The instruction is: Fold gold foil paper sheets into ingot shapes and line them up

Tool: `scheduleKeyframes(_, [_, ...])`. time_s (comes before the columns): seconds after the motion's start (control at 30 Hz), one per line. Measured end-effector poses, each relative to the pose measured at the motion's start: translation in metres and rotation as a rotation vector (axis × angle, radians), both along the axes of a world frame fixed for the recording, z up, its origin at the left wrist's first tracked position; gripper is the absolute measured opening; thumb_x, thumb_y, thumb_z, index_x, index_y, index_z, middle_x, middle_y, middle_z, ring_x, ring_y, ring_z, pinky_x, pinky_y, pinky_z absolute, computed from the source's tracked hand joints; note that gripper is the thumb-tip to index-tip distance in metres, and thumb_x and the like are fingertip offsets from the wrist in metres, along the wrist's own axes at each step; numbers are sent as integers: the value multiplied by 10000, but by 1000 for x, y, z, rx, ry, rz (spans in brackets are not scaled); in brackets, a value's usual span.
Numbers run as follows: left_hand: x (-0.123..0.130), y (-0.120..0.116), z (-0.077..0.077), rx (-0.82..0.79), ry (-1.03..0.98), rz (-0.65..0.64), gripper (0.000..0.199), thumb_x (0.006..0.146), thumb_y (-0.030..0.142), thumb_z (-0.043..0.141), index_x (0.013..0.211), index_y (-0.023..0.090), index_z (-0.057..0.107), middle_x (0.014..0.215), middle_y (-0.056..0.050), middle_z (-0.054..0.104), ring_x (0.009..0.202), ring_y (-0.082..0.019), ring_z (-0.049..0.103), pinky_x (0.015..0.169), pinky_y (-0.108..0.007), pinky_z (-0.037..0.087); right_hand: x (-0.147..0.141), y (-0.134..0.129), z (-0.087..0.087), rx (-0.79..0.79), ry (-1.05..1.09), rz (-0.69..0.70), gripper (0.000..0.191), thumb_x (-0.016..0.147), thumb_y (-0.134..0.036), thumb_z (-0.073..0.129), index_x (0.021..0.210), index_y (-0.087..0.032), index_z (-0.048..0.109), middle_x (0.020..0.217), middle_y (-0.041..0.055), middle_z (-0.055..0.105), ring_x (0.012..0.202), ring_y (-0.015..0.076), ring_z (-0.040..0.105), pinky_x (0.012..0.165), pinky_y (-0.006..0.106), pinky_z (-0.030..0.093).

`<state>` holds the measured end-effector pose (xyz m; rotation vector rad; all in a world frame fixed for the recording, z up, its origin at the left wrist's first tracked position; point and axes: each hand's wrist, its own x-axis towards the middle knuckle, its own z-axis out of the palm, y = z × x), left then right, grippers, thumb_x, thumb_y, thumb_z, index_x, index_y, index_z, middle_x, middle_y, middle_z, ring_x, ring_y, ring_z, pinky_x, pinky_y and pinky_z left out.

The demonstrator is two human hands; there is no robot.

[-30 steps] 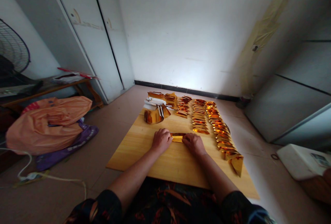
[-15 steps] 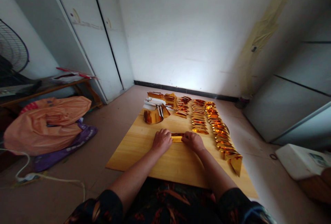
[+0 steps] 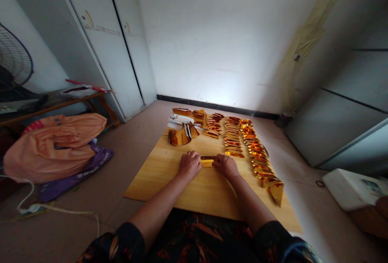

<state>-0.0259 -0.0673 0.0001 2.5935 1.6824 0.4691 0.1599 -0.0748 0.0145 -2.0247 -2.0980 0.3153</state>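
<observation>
A strip of folded gold foil paper (image 3: 207,162) lies across the middle of the wooden board (image 3: 157,178). My left hand (image 3: 189,164) is closed on its left end, and my right hand (image 3: 226,166) grips the right end with curled fingers. Beyond my left hand, a curved stack of gold foil sheets (image 3: 179,136) with white backs rests on the board. Rows of folded gold foil pieces (image 3: 233,135) stand past my right hand. The longest row (image 3: 257,153) runs down the board's right side. My fingertips are partly hidden.
White packaging (image 3: 182,119) and more gold sheets (image 3: 200,116) lie at the board's far left corner. To the left on the floor sit an orange bag (image 3: 54,145) and a purple bag (image 3: 75,176), near a white cable (image 3: 72,211). A white box (image 3: 353,190) stands at right.
</observation>
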Motion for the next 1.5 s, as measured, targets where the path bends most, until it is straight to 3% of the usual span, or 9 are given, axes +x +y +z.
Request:
scheduleKeyframes(0.13, [0,-4,1,102,-8,-27,74,818,202,577,883,211,609,1020,-63,558,990,-217,465,802,-353,353,1,-7,-5,150,-22,66,110,845,-285,555,844,-206,632,880,24,627,768,127,556,649,209,337])
scheduleKeyframes(0.27, [2,-4,2,182,50,-192,101,886,248,525,858,229,620,945,-46,572,944,-198,470,789,-349,336,-1,-14,-7,256,-138,187,167,898,-259,486,870,-202,640,907,59,607,872,164,539,733,231,357])
scheduleKeyframes(0.37, [5,0,0,175,121,-336,156,909,250,492,832,210,622,845,-34,577,871,-181,490,742,-320,354,-4,-16,-8,207,-177,260,206,915,-232,440,925,-214,646,914,54,610,816,145,553,685,219,360])
scheduleKeyframes(0.53, [2,3,-2,149,154,-442,213,908,202,475,763,173,629,785,-26,601,792,-164,523,700,-295,384,-1,-13,-6,97,-81,189,231,873,-172,441,885,-230,665,931,25,628,816,118,578,633,193,357])
scheduleKeyframes(0.63, [-3,-4,0,151,149,-442,207,900,193,465,782,168,634,796,-33,613,809,-175,532,724,-308,397,-1,-13,-3,60,-4,115,199,840,-177,477,831,-227,669,939,16,634,848,117,583,673,193,361])
scheduleKeyframes(0.73, [-6,-13,1,117,146,-415,195,877,151,448,846,172,640,852,-48,623,865,-189,533,757,-321,404,-9,-16,0,17,14,-32,145,823,-307,544,807,-214,654,912,24,627,842,144,583,677,225,358])
scheduleKeyframes(0.93, [-3,-18,-3,48,87,-366,235,875,134,418,868,177,649,888,-71,624,928,-218,529,800,-352,397,-29,-20,2,53,-38,-180,317,738,-509,628,829,-206,615,929,57,615,913,215,561,731,301,366])
scheduleKeyframes(1.2, [-3,-19,-1,18,86,-348,214,878,148,438,884,189,648,894,-58,633,917,-207,534,794,-326,393,-26,-15,9,-79,36,-240,185,713,-354,609,830,-213,630,950,55,614,932,217,563,748,325,383])
scheduleKeyframes(1.5, [-4,-18,0,23,98,-361,197,859,120,455,930,167,633,913,-61,624,912,-196,529,778,-318,403,-10,-14,14,-151,70,-265,138,733,-243,556,817,-219,663,920,62,672,854,195,608,662,266,380])
